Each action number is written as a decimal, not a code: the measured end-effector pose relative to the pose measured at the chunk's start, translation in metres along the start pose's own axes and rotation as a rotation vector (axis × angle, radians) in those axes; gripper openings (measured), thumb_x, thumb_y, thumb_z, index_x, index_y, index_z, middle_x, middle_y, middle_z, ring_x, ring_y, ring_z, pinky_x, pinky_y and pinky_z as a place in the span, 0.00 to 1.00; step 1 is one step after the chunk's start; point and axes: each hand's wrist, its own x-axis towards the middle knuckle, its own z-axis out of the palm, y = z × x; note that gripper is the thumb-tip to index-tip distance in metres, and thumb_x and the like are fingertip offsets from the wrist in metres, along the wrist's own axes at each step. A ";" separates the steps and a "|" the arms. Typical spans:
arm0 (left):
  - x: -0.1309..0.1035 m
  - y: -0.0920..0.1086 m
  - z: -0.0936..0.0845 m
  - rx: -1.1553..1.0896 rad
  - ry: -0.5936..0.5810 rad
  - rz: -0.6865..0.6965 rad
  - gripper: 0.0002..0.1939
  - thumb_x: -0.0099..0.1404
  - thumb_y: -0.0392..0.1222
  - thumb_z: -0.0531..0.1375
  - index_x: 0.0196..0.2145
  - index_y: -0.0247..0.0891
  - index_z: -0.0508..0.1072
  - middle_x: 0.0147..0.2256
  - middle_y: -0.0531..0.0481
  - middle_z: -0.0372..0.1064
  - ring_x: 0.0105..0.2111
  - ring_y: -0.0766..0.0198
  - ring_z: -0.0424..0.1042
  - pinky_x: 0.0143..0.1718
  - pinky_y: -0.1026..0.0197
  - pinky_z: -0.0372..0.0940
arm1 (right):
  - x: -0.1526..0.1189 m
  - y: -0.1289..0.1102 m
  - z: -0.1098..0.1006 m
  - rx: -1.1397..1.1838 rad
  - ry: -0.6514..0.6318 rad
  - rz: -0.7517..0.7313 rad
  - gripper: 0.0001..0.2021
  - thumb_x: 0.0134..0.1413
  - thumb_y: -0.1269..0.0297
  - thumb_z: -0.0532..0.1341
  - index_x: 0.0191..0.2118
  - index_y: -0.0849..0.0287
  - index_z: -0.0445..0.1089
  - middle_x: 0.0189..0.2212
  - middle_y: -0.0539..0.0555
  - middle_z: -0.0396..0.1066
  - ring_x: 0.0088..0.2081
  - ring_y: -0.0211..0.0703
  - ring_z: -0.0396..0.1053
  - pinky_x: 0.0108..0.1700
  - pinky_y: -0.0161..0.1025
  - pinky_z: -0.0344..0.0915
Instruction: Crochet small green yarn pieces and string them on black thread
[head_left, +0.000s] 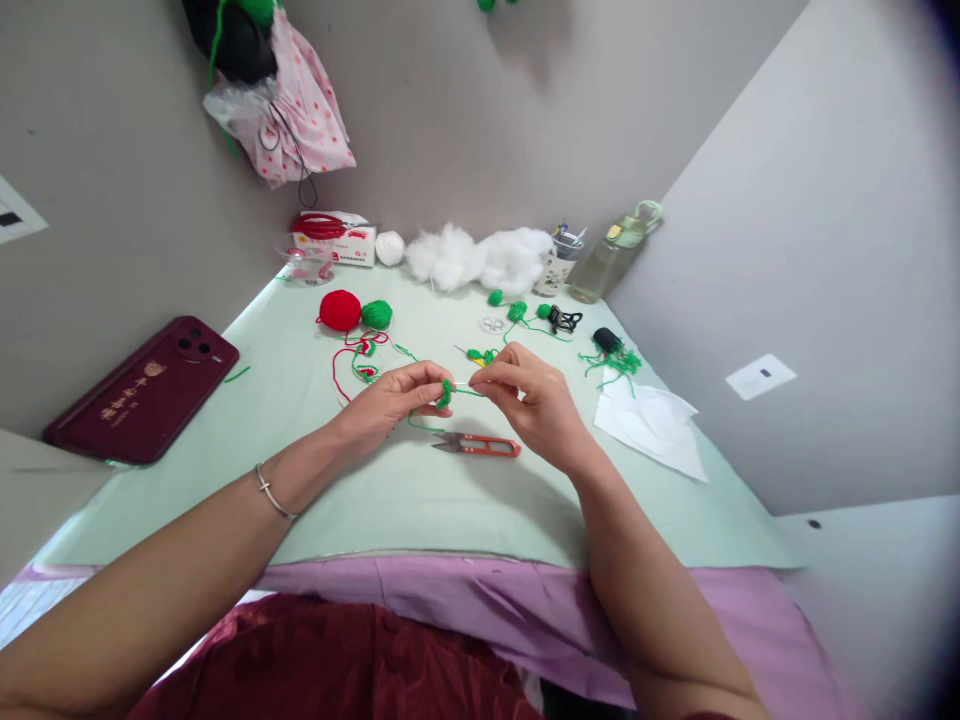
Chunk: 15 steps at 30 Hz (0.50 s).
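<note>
My left hand [397,400] is closed, thumb and fingers pinching a small green crocheted piece [445,394]. My right hand [534,400] pinches a thin, pale needle [461,384] that reaches to the green piece. A strand of green yarn [471,392] runs between the two hands, and a tail of it hangs below the left fingers. Under the hands lies a pair of thread snips [484,446] with orange handles, blades pointing left. Just beyond the right hand are small green crocheted bits [480,356] with something yellow, partly hidden by the fingers.
Red yarn [340,310] and green yarn [376,314] balls sit at the back left. Behind are white stuffing [480,260], a pen cup [559,265] and a bottle [611,255]. A phone [146,390] leans at left; white paper [649,425] lies right.
</note>
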 end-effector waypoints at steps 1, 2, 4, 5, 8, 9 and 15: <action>0.000 0.000 0.000 0.001 0.003 -0.001 0.08 0.64 0.47 0.63 0.38 0.40 0.74 0.33 0.55 0.63 0.36 0.67 0.66 0.51 0.55 0.67 | 0.000 0.000 0.000 -0.003 0.000 0.004 0.08 0.63 0.72 0.59 0.36 0.56 0.75 0.30 0.51 0.64 0.33 0.39 0.63 0.35 0.38 0.59; 0.000 0.001 0.000 0.003 0.006 -0.003 0.09 0.64 0.47 0.63 0.37 0.40 0.74 0.33 0.55 0.63 0.36 0.67 0.66 0.51 0.54 0.67 | 0.000 0.000 -0.001 -0.005 -0.002 0.008 0.08 0.63 0.71 0.59 0.36 0.56 0.75 0.30 0.51 0.64 0.33 0.39 0.63 0.35 0.38 0.59; 0.000 0.002 0.001 0.007 0.010 -0.010 0.09 0.64 0.47 0.63 0.37 0.40 0.74 0.32 0.55 0.63 0.35 0.67 0.66 0.52 0.54 0.67 | 0.000 0.000 -0.002 -0.006 -0.009 0.011 0.08 0.63 0.70 0.59 0.36 0.56 0.75 0.30 0.52 0.64 0.33 0.40 0.63 0.35 0.39 0.59; 0.000 0.003 0.001 0.009 0.013 -0.012 0.09 0.64 0.47 0.63 0.37 0.40 0.74 0.32 0.55 0.64 0.35 0.67 0.66 0.52 0.54 0.67 | 0.000 0.000 -0.002 -0.008 -0.012 0.013 0.08 0.63 0.70 0.59 0.36 0.56 0.75 0.30 0.52 0.63 0.33 0.40 0.63 0.35 0.39 0.59; -0.001 0.005 0.002 0.019 0.018 -0.027 0.09 0.64 0.47 0.63 0.37 0.39 0.74 0.32 0.55 0.64 0.35 0.66 0.67 0.51 0.54 0.67 | -0.001 0.000 -0.002 -0.010 -0.020 0.011 0.08 0.63 0.70 0.58 0.36 0.56 0.75 0.30 0.52 0.63 0.34 0.40 0.63 0.35 0.39 0.59; -0.001 0.006 0.003 0.021 0.019 -0.032 0.09 0.64 0.47 0.63 0.37 0.39 0.74 0.32 0.55 0.64 0.35 0.66 0.68 0.51 0.55 0.67 | -0.001 0.000 -0.002 -0.010 -0.021 0.009 0.08 0.63 0.70 0.58 0.36 0.56 0.75 0.30 0.52 0.63 0.34 0.40 0.63 0.35 0.39 0.59; -0.002 0.006 0.002 0.006 -0.004 -0.017 0.09 0.64 0.47 0.63 0.37 0.39 0.73 0.32 0.55 0.64 0.35 0.67 0.66 0.51 0.54 0.67 | 0.000 -0.001 -0.003 0.023 -0.029 0.006 0.08 0.63 0.72 0.59 0.35 0.56 0.75 0.29 0.51 0.63 0.33 0.39 0.63 0.35 0.38 0.59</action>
